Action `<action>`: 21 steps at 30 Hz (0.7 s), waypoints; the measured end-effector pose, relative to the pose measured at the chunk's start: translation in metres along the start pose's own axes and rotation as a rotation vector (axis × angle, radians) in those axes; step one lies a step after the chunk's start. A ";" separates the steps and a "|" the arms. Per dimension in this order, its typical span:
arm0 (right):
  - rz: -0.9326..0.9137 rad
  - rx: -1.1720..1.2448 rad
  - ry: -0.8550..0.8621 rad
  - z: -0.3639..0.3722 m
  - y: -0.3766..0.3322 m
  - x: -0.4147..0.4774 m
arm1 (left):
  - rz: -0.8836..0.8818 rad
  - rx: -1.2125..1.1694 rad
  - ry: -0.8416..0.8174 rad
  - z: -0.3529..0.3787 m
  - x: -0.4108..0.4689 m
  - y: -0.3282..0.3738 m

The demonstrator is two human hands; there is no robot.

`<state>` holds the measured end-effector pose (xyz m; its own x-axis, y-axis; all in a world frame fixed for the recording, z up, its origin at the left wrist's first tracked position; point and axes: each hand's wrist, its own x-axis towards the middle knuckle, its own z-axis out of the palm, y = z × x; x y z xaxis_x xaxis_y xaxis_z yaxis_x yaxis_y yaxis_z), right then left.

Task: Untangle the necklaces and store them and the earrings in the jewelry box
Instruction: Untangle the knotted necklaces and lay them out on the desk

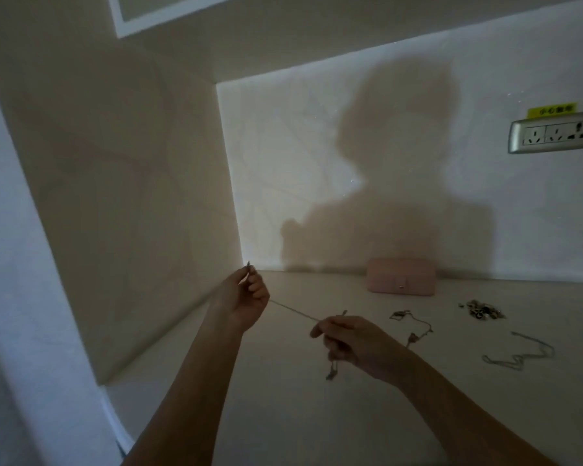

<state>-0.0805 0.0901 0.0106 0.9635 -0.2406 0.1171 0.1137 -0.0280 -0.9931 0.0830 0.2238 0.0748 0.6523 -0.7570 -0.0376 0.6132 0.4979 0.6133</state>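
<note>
A thin necklace chain is stretched taut between my hands above the counter. My left hand is raised near the wall corner and pinches one end of it. Lower and to the right, my right hand grips the chain, whose loose end with a small pendant dangles below the fist. A closed pink jewelry box stands against the back wall. On the counter lie a second thin necklace, a silver chain and a small heap of earrings.
The pale counter runs into a corner, with walls at the left and back. A wall socket with a yellow label sits high on the back wall at right. My shadow falls on the back wall.
</note>
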 end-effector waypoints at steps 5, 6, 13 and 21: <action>0.049 -0.174 0.057 -0.038 -0.005 -0.016 | -0.044 -0.120 0.124 -0.035 0.005 -0.014; 0.065 -0.246 0.056 -0.041 -0.008 -0.019 | -0.055 -0.143 0.134 -0.038 0.005 -0.019; 0.111 -0.432 0.198 -0.064 -0.012 -0.040 | 0.020 -0.265 0.064 -0.053 0.008 -0.045; 0.128 -0.534 0.408 -0.092 -0.008 -0.074 | -0.003 -0.275 0.081 -0.024 0.005 -0.078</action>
<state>-0.1749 0.0185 0.0096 0.7810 -0.6175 0.0933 -0.2312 -0.4246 -0.8753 0.0493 0.1911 0.0074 0.6774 -0.7276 -0.1088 0.7054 0.6003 0.3769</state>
